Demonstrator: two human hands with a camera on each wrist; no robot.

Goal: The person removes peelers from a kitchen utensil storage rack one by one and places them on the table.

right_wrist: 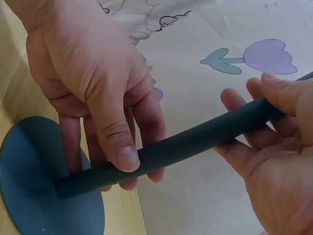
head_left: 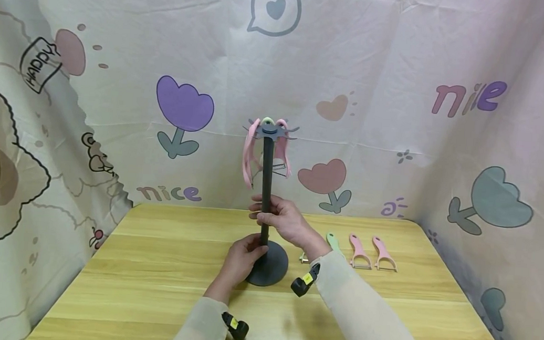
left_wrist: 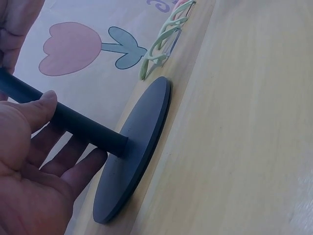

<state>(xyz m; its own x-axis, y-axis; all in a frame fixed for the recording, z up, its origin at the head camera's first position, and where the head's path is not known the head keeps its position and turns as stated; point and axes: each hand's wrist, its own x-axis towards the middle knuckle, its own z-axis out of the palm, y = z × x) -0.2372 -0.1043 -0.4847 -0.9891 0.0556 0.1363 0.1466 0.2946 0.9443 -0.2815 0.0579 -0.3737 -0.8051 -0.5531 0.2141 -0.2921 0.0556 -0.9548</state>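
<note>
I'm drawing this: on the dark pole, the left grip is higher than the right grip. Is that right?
Not quite: the left grip is lower than the right grip in the head view. Both are on the dark pole.

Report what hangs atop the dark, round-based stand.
On the stand, pink Y-shaped peelers hang left and right, a light-green curved handle between them. The stand covers that handle's lower part.

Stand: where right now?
In the head view, the stand is near centre, left of the peelers on the table, held low by the left hand and higher by the right hand.
</note>
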